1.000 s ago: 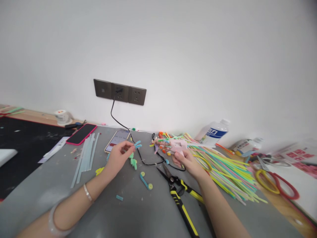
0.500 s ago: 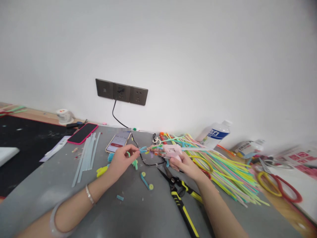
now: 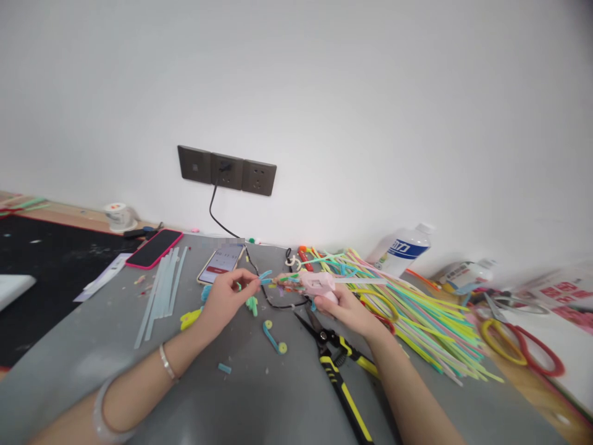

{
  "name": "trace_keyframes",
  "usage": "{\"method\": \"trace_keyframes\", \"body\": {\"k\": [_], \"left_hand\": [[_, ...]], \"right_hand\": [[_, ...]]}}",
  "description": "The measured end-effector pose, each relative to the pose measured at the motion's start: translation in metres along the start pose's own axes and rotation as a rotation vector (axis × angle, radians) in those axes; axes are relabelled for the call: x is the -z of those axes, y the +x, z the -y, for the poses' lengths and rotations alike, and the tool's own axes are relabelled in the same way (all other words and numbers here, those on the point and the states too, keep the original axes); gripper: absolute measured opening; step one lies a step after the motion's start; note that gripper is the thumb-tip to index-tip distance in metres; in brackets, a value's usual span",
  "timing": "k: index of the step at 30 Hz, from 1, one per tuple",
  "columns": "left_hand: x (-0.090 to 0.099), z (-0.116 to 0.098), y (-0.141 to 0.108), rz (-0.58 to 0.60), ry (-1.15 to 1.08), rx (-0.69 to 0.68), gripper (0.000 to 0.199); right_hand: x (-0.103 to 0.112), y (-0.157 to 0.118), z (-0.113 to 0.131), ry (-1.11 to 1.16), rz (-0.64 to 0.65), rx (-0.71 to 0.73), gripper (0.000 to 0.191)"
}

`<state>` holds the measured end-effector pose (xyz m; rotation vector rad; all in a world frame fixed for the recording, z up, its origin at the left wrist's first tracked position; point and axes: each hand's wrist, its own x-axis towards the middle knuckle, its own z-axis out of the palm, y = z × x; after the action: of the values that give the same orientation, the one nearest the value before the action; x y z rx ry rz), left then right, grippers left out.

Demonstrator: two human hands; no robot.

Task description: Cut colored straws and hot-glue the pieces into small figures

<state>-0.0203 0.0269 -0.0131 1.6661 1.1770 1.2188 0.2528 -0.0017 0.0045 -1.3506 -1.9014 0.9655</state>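
Observation:
My left hand pinches a small blue pipe cleaner piece between thumb and fingertips. Facing it, my right hand is wrapped round a pale pink hot glue gun, with a clear glue stick sticking out of its back. The gun's nozzle, smeared with coloured bits, points left at the blue piece; whether they touch I cannot tell. Below the hands lies a blue pipe cleaner with a yellow coil at each end. Yellow-and-black pruning shears rest under my right forearm.
Many coloured pipe cleaners spread out at the right, beside a white bottle and red-and-yellow scissors. Spare glue sticks, a pink-edged phone and a phone showing a timer lie at the left. A black cable crosses behind the hands.
The glue gun in my right hand has shifted slightly left, nearer the blue piece. The blue piece has turned a little upward in my left fingers.

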Motion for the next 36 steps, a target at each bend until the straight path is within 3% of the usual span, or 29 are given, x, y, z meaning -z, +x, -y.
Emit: {"method": "trace_keyframes", "body": {"k": [6, 11, 15, 22, 25, 29, 33, 36], "left_hand": [[0.004, -0.004, 0.003, -0.077, -0.085, 0.054, 0.023], [0.003, -0.006, 0.004, -0.133, -0.244, 0.103, 0.028], [0.003, -0.008, 0.003, -0.173, -0.295, 0.11, 0.03], [0.005, -0.005, 0.004, -0.287, -0.33, 0.07, 0.028], [0.002, -0.002, 0.004, -0.273, -0.383, 0.102, 0.03], [-0.002, 0.002, 0.004, -0.189, -0.423, 0.143, 0.031], [-0.004, 0.005, 0.003, -0.151, -0.417, 0.143, 0.032], [-0.004, 0.004, 0.003, -0.152, -0.429, 0.123, 0.029]], "right_hand": [[0.003, 0.0, -0.009, 0.055, -0.018, 0.03, 0.051], [0.004, 0.007, 0.0, 0.113, -0.146, 0.087, 0.055], [0.0, 0.024, 0.004, -0.04, -0.216, 0.117, 0.047], [-0.017, 0.047, -0.014, -0.493, -0.058, 0.184, 0.044], [-0.023, 0.043, -0.016, -0.617, -0.031, 0.173, 0.041], [-0.028, 0.038, -0.016, -0.622, -0.068, 0.162, 0.044], [-0.021, 0.029, -0.002, -0.649, -0.184, 0.17, 0.04], [-0.011, -0.001, 0.015, -0.745, -0.314, 0.115, 0.03]]}}
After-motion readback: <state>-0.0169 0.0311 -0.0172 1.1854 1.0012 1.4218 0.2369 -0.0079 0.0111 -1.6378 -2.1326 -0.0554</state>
